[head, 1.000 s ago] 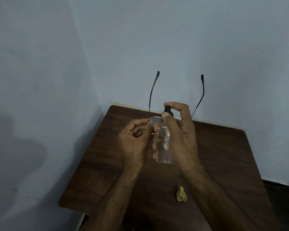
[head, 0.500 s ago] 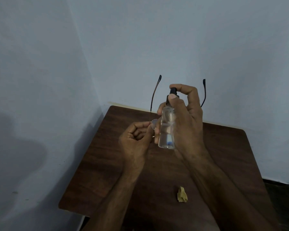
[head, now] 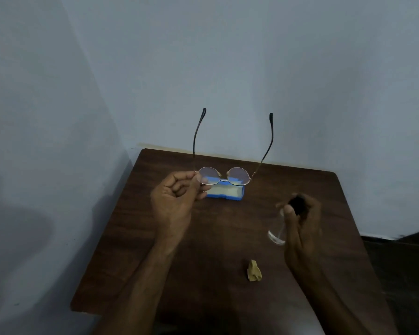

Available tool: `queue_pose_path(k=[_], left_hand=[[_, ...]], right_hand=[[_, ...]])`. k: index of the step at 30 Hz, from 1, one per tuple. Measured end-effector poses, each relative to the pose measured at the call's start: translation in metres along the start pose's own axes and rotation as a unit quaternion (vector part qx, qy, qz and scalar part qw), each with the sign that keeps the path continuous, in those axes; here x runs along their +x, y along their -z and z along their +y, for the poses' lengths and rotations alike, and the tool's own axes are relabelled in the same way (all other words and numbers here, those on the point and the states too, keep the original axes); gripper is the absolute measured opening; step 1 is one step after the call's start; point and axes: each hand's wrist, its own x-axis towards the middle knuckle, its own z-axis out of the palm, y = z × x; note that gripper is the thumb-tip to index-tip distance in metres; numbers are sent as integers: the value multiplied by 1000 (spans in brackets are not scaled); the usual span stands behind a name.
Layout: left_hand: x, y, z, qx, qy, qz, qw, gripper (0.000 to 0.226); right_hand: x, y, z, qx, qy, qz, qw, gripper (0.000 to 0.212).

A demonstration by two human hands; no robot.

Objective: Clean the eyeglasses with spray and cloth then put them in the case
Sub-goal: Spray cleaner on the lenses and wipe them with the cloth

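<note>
My left grip (head: pixel 177 201) pinches the eyeglasses (head: pixel 238 176) by one rim, lenses exposed for wiping; my right grip (head: pixel 300 226) wraps the spray bottle (head: pixel 275 235), held aside.

I record a dark wood-grain table (head: pixel 228 226) set into a corner where two plain, pale blue-grey walls (head: pixel 228 56) meet, under dim light, with dark floor (head: pixel 409 274) at right.

Far edge: we see the open blue case (head: pixel 228 194) near it, with the eyeglasses (head: pixel 238 175) in our left hand (head: pixel 177 201) overlapping its far side.
Right side: our right hand (head: pixel 300 228) and the spray bottle (head: pixel 276 234) occupy it.
Near middle: a crumpled yellow cloth (head: pixel 254 270), with bare table (head: pixel 136 238) all round.
Left edge: bare wood, with the wall (head: pixel 46 165) close alongside.
</note>
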Motion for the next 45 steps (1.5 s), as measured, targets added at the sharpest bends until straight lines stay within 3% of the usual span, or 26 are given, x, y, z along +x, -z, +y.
queue_pose_path(k=[6, 12, 19, 25, 29, 30, 32, 35, 40, 42, 45], left_hand=[[2, -3, -5, 6, 21, -28, 999, 16], [1, -6, -13, 33, 7, -41, 999, 11], [2, -12, -14, 35, -6, -58, 998, 13], [1, -14, -17, 27, -3, -74, 997, 20], [-3, -13, -16, 7, 3, -89, 996, 27], [-4, -13, -15, 2, 5, -91, 996, 29], [-6, -10, -14, -2, 5, -95, 995, 29], [-8, -8, -12, -9, 5, -100, 995, 25], [-14, -7, -8, -9, 8, -103, 995, 10], [-16, -6, -6, -8, 11, -104, 994, 11], [-20, -5, -4, -10, 16, -102, 995, 13]], right_hand=[[-34, 26, 113, -92, -119, -17, 988, 28], [-57, 23, 141, -73, -203, -26, 976, 24], [-64, 23, 154, -93, -217, -14, 972, 22], [-70, 21, 156, -101, -239, -9, 966, 56], [-99, 24, 161, -169, -322, 35, 931, 92], [-109, 22, 159, -185, -327, 44, 926, 88], [-125, 16, 153, -223, -313, 35, 922, 59], [-137, -4, 143, -246, -274, -39, 929, 23], [-122, -34, 153, -258, -192, -127, 938, 26], [-111, -41, 166, -304, -166, -163, 924, 29], [-95, -42, 175, -315, -197, -180, 911, 24]])
